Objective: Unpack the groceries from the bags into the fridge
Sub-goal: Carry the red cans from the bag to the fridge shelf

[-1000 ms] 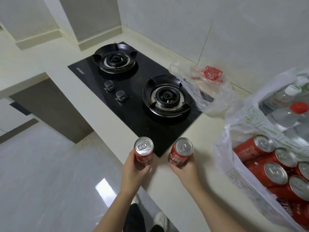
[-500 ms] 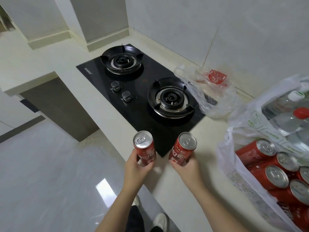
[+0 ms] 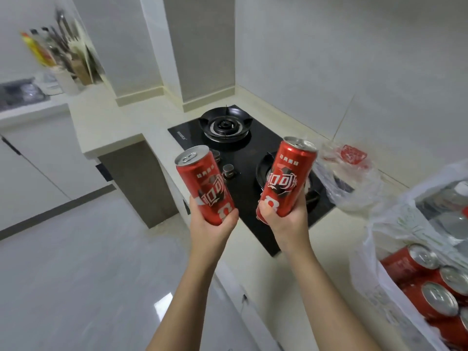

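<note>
Grips the left can in the left hand, fingers curled tight round its lower half. Grips the right can in the right hand likewise, low on the body, top tilted to the right. Holds both in the air in front of the black hob, apart from each other and touching nothing else.

Against a second ago: raises both cans from low beside the surface edge to well above it, and swings the view leftward, bringing in a far corner with blurred knives and bottles. Reads as a turn away from the bags, probably toward the fridge, nowhere in view here.

Leaves the white bag at the right on the surface, mouth open, with more red cans lying inside and, higher up, something pale and too blurred to name. Leaves a crumpled clear bag just beside the hob, with something red in it.

Means two cans out and in transit, none stored yet, most of the load untouched. Calls next for a walk to the fridge and a free hand for its door, so likely one can tucked away or set down first. Risks a slip, given a low grip on tall, smooth cans.
</note>
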Motion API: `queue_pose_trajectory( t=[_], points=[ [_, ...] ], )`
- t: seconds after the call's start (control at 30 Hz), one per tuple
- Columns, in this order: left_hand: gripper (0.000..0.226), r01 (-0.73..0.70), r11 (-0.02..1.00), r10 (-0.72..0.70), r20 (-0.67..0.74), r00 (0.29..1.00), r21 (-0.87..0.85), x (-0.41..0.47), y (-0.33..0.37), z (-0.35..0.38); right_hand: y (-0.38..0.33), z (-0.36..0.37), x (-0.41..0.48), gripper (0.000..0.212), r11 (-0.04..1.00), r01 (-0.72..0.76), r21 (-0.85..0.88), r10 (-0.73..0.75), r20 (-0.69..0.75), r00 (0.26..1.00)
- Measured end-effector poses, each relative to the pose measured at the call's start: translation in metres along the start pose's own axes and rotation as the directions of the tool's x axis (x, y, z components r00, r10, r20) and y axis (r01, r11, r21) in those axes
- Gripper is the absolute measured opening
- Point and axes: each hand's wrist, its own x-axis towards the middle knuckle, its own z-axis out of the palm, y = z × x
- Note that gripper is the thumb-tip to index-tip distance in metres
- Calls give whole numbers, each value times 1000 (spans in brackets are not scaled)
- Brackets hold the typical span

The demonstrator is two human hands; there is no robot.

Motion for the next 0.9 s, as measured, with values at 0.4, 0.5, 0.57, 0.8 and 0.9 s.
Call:
queue_pose_trajectory(
  t=[0.4,0.5,0.57,0.8,0.9],
  points=[
    [73,-58,996,38,-259,965,-70,-9,64,-155,-36,139,-40,61,981,-55,184,4,267,964],
    [77,-29,1000,24,-347,938,-9,-16,69,-196,-44,179,-57,49,985,-61,161,4,333,943],
    [72,-15,1000,13,-400,916,-3,-22,71,-223,-49,205,-70,40,985,-67,157,2,381,925],
    [70,-48,999,51,-604,795,20,-51,88,-314,-62,287,-114,45,981,-76,176,-30,530,847],
    [73,-73,996,86,-678,730,48,-67,94,-350,-69,321,-134,47,980,-90,179,-39,611,790]
  ],
)
